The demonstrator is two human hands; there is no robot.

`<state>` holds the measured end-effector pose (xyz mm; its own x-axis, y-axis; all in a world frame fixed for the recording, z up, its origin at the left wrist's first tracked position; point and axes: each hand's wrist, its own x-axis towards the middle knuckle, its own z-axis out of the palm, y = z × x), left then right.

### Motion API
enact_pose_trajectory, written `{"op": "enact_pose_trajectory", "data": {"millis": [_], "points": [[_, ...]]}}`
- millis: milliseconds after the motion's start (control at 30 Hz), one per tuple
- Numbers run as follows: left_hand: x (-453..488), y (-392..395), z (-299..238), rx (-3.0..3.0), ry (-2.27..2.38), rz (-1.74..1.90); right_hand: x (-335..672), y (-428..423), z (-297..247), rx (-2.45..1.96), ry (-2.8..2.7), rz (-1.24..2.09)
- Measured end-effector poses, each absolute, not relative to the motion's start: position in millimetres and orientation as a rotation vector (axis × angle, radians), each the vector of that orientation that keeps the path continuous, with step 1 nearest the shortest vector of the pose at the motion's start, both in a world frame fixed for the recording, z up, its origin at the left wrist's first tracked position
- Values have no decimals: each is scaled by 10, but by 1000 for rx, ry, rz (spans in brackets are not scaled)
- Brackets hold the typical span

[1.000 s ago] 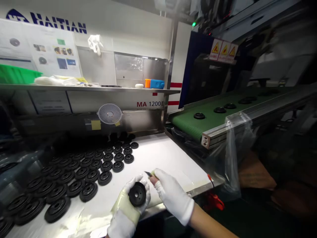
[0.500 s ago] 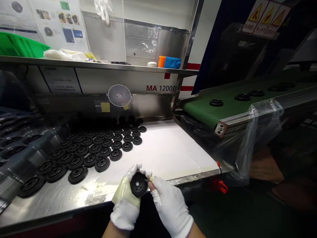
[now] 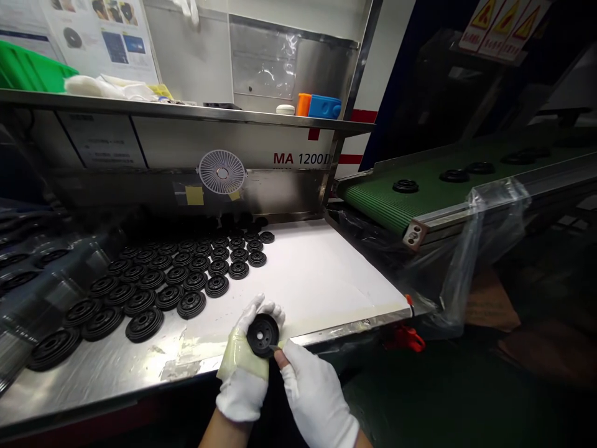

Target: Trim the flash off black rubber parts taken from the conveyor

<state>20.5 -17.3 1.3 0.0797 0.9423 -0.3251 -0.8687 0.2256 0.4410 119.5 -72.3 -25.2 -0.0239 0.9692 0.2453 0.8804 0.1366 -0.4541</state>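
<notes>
My left hand [image 3: 243, 367], in a white glove with a yellowish palm, grips a black wheel-like part [image 3: 267, 330] by its edge. The part's round face, with a small centre hole, is turned toward me. My right hand [image 3: 318, 393], also gloved in white with a bare thumb tip, is closed on a small thin pointed blade [image 3: 273, 348]. The blade's tip meets the lower right rim of the part; most of the tool is hidden in the fingers. Both hands are at the bench's front edge. Several similar black parts [image 3: 191, 304] lie in rows on the bench to the left.
White sheet [image 3: 321, 280] covers the bench [image 3: 107, 379] at right. Clear plastic trays [image 3: 56, 305] stand at far left. A green conveyor belt [image 3: 382, 199] at right carries several black parts. A shelf [image 3: 261, 116] and a white fan [image 3: 222, 172] are behind. Red clamp [image 3: 405, 338] hangs at the edge.
The blade and my right hand have moved down along the rim, from its right side to the lower right. The left hand has shifted slightly up and turned the part; its fingers are straighter.
</notes>
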Motion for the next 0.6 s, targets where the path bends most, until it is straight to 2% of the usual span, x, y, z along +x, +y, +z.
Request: {"op": "enact_pose_trajectory", "data": {"millis": [133, 500, 600], "points": [[138, -184, -31, 203, 585, 1278, 1248, -699, -209, -1735, -1934, 287], [200, -115, -167, 187, 471, 1493, 1077, -754, -351, -1745, -1894, 77], [160, -140, -132, 219, 500, 1343, 1116, -749, -322, -1722, -1885, 79]]}}
